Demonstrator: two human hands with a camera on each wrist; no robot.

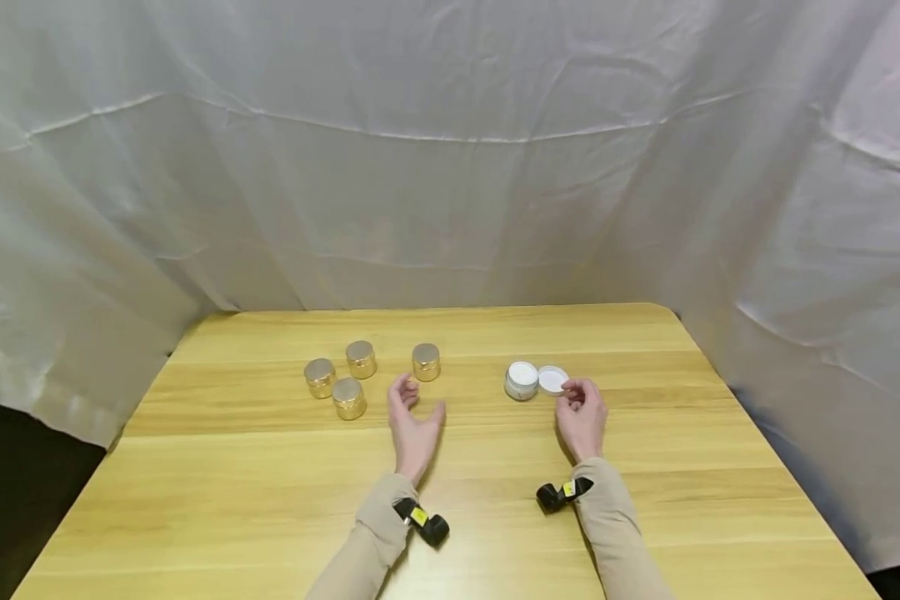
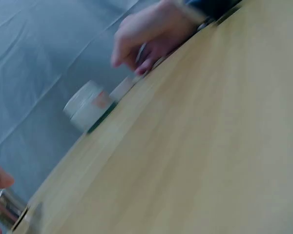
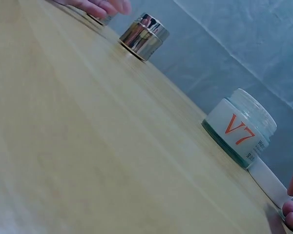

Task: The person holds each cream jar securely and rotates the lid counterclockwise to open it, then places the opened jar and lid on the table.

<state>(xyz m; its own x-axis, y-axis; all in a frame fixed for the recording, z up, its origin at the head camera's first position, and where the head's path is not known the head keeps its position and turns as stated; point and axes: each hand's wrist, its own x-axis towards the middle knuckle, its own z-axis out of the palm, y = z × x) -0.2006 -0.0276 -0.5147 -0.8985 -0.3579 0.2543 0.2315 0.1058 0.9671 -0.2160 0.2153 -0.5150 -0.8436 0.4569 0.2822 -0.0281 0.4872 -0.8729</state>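
Observation:
A white jar [image 3: 239,129] with an orange "V7" on its side stands without its cap on the right half of the table. Its round white lid [image 1: 552,381] lies right beside it. The fingertips of my right hand [image 1: 583,419] pinch the lid's near right edge. My left hand [image 1: 416,432] has its thumb and fingers spread apart, with nothing between them. Just beyond those fingers stands a gold jar [image 1: 426,363], capped and upright. In the left wrist view, the white jar [image 2: 89,107] and the right hand [image 2: 149,36] look blurred.
To the left of my left hand stand further gold jars, one nearer [image 1: 348,398], one at the far left [image 1: 320,377] and one at the back [image 1: 361,359]. The wooden table [image 1: 480,517] ends at a grey curtain [image 1: 450,208] behind and at the sides.

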